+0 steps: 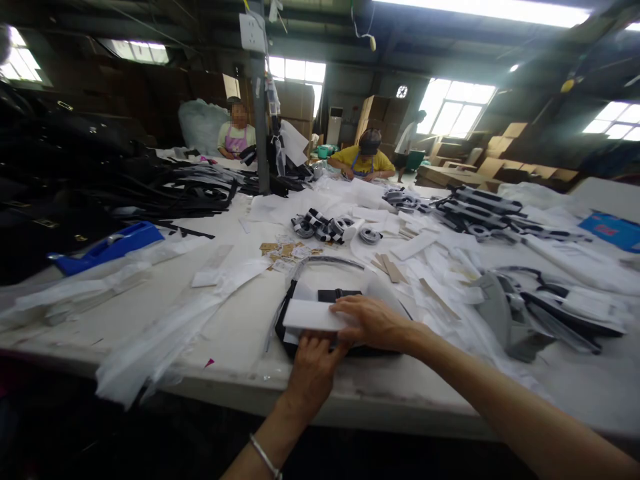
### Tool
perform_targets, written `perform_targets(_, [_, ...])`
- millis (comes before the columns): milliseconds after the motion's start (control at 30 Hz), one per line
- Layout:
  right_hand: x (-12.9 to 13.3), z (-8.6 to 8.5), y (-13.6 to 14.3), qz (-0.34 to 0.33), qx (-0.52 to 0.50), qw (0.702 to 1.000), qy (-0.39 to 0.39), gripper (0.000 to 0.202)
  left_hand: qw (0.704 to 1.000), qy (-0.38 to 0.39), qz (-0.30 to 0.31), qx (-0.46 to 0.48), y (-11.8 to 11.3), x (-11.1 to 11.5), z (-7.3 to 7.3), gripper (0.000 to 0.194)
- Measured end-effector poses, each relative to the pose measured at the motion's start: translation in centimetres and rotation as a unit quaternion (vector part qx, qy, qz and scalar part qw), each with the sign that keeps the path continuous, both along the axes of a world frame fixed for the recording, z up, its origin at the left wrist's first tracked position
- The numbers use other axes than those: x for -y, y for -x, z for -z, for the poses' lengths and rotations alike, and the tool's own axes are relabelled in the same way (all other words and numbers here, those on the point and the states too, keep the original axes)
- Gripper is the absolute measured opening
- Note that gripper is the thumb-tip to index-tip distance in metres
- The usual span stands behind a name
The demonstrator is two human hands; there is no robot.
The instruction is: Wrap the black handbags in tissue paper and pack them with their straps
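Observation:
A black bag (284, 339) lies near the table's front edge, with white sheet material inside and a wrapped handle (327, 260) arching behind it. Over its front part is a folded white piece (310, 315). My right hand (373, 321) holds the right end of this piece, fingers on top and thumb lower down. Below its near edge is my left hand (314, 365), its fingers bent against the piece and their tips partly hidden beneath it. A black strap piece (339, 295) shows just behind the white piece.
A blue tape dispenser (110, 248) and white sheets lie left. Coiled straps (320, 225), small tags and cardboard strips sit behind the bag. A grey bag (515, 313) and wrapped pieces are at right. Black goods are piled far left. A metal post (260, 100) and several people stand beyond.

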State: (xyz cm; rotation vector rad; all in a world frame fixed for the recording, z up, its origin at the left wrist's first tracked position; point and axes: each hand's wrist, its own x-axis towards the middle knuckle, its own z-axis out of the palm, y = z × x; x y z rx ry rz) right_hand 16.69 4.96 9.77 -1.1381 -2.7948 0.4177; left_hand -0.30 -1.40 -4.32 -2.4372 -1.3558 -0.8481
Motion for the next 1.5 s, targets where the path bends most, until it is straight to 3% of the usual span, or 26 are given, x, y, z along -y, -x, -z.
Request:
perform_targets(100, [0.2,2.6,-0.9,0.022,0.026,0.999,-0.002,0.052,1.0,0.002,0.013,0.015,0.0,0.2,-0.2,0.05])
perform_targets(167, [0.5,3.3,-1.5,0.033,0.033,0.999,-0.015,0.051,0.998,-0.023,0.02,0.047,0.1,0.4,-0.2,0.043])
perform_targets(333, [0.8,2.5,-2.2,0.012,0.044,0.998,-0.036,0.049,0.988,-0.082,0.034,0.124,0.5,0.4,-0.3,0.029])
perform_targets(533, [-0.3,1.3,-3.1,-0.023,0.069,0.997,-0.023,0.046,0.985,-0.089,0.042,0.139,0.6,0.3,-0.6,0.026])
perform_targets(667, [0.2,2.8,-3.3,-0.017,0.056,0.998,-0.012,0.048,0.984,-0.098,0.042,0.141,0.6,0.9,-0.8,0.025])
perform_targets(767, [0.9,4.7,-3.5,0.005,0.045,0.999,-0.018,0.051,0.984,-0.137,0.041,0.107,0.5,1.4,-1.9,0.025])
perform_targets(900, [1.2,6.8,-4.1,0.007,-0.002,1.0,-0.025,0.051,0.996,-0.082,0.025,-0.015,0.3,0.5,-3.7,0.04])
perform_targets(1000, [0.9,7.5,-4.5,0.011,-0.044,0.999,-0.017,0.051,0.996,-0.041,0.039,-0.075,0.2,-0.7,-3.7,0.039])
perform_targets(1167, [1.1,6.3,-4.7,0.008,-0.063,0.996,-0.057,0.044,0.996,-0.019,0.038,-0.078,0.5,-1.2,-2.2,0.038])
perform_targets(1300, [2.6,5.2,-5.2,-0.005,-0.033,0.994,-0.102,0.035,0.997,-0.022,0.042,-0.059,0.6,-0.9,-2.1,0.037])
perform_targets(1500, [4.1,7.1,-6.1,0.025,-0.025,0.992,-0.125,0.043,0.996,0.027,0.024,-0.078,-0.1,-0.6,-3.7,0.046])
